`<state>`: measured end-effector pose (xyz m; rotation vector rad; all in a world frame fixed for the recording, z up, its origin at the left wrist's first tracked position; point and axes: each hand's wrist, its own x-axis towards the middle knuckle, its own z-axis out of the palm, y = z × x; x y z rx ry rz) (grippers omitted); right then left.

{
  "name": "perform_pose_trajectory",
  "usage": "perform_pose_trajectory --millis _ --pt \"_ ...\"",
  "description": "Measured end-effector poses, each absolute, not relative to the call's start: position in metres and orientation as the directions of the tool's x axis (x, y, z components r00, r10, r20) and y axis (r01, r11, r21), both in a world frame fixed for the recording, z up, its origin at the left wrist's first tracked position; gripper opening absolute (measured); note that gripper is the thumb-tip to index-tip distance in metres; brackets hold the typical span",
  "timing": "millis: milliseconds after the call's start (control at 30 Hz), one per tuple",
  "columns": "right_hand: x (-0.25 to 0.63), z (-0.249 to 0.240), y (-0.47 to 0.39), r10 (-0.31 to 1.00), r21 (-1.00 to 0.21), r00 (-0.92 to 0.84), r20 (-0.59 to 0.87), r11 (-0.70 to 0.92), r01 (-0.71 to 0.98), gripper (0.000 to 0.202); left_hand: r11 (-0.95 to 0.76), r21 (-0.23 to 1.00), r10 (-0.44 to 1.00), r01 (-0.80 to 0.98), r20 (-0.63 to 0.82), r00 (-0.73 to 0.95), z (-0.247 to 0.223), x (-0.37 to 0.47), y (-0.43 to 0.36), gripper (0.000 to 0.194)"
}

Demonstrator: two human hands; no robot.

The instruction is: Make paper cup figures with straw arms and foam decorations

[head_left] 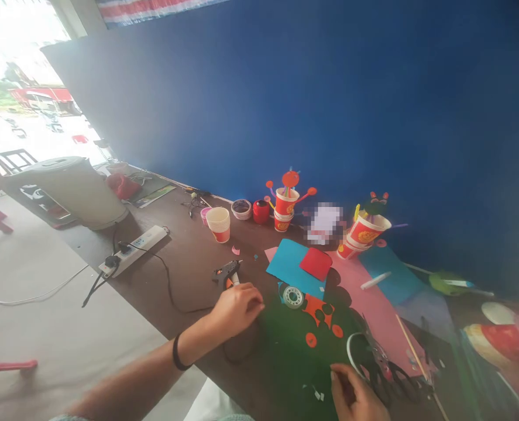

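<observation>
My left hand (240, 309) is in front of the glue gun (228, 273), fingers curled together; whatever they may pinch is too small to make out. At the lower edge of the view, my right hand (356, 396) is over the green sheet (289, 362) with thumb and fingers drawn in, and their contents are hidden. Scissors (384, 362) lie just beyond it. Between the hands are two orange-red paper discs (310, 340), an orange-red paper offcut (318, 310) with round holes, and a roll of tape (293, 297).
Blue (288, 263) and pink (373, 280) sheets overlap farther back. Stacked paper cups (219, 224) and two decorated cup figures (287, 202) stand near the blue wall (285, 105). A power strip (134, 250) and its cables run along the left edge. A blurred person's part (509, 345) appears at right.
</observation>
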<state>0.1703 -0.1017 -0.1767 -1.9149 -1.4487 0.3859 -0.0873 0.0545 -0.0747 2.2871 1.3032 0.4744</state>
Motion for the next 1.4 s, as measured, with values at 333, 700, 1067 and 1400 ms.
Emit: perform_pose_trajectory --millis 333,700,1067,1400 --pt "0.188 -0.157 -0.118 0.908 -0.643 0.375 0.186 -0.176 0.745 0.025 -0.476 0.422 0.865 0.772 0.066 0.497 -0.082 -0.102 0.052 0.035" --pt "0.233 -0.137 -0.106 0.854 -0.318 0.400 0.333 -0.298 0.900 0.033 -0.710 0.491 0.589 0.504 0.023 0.808 -0.091 0.003 0.014 0.012" --pt "0.260 -0.133 -0.116 0.810 -0.563 0.587 -0.005 -0.488 0.667 0.017 -0.848 0.339 0.418 0.408 -0.046 0.907 -0.105 0.086 0.007 0.026" --pt "0.247 -0.131 -0.130 0.678 -0.886 0.622 -0.391 -0.094 -0.454 0.039 -0.813 0.515 0.410 0.270 0.179 0.894 -0.124 0.087 0.003 0.024"
